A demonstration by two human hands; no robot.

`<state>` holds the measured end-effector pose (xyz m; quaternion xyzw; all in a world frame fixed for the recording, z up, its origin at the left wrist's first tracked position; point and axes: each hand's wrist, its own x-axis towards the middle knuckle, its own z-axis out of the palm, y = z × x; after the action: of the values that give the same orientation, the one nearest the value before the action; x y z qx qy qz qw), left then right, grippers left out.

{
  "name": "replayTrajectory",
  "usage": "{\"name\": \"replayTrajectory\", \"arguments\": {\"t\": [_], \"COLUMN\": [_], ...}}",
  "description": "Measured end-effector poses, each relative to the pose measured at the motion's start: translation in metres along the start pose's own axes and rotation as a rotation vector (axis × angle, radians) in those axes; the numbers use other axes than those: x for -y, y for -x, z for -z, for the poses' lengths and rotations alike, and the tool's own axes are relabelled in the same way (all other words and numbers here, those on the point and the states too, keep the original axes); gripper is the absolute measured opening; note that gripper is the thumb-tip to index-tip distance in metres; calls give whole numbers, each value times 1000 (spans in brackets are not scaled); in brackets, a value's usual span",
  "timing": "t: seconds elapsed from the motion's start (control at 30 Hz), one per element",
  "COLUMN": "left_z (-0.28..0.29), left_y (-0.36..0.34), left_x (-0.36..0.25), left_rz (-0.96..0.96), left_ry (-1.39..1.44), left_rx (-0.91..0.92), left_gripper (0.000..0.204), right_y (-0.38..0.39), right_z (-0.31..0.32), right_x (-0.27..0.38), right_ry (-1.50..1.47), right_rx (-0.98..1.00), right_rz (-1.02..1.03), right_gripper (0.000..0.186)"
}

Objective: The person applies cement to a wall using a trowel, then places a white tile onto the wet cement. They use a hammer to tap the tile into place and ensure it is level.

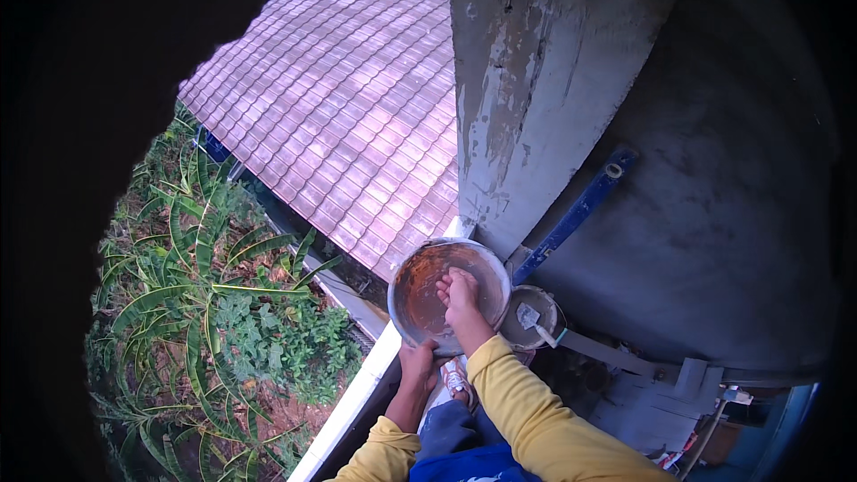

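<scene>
Gripping the basin [417, 293] is the left hand [418, 364]; over it, the right hand [459, 291] curls closed.

On my feed I see a round bucket [416, 287], its pale grey rim smeared, its inner wall stained rusty brown. Its mouth faces up toward my view, and the left hand [419, 361] holds its near edge.

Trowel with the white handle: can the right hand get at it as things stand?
Probably yes: the right hand is in or over the bowl, and the trowel lies just to its right with nothing covering it; only the bowl's rim stands between.
</scene>
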<state>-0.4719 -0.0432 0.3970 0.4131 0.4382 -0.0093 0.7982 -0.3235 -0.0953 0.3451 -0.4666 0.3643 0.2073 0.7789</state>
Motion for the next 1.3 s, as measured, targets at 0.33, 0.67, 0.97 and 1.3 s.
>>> {"name": "replayTrajectory", "arguments": {"t": [0.33,0.67,0.97,1.3], "left_z": [-9,-8,-9,10], "left_y": [-6,-3,-13,-16], "left_x": [4,0,10,18], "left_rz": [-12,-58,-59,-30], "left_ry": [100,102,67,120], "left_rx": [-49,-37,-33,-105], "left_gripper": [57,57,55,62], "right_y": [-33,25,-66,2], "right_z": [-44,-96,29,-129], "right_x": [70,178,-62,198], "right_ry": [-709,-182,-84,-672], "right_rx": [461,315,-221,540], "right_rz": [-321,363,-132,318], "right_gripper": [21,22,23,30]}}
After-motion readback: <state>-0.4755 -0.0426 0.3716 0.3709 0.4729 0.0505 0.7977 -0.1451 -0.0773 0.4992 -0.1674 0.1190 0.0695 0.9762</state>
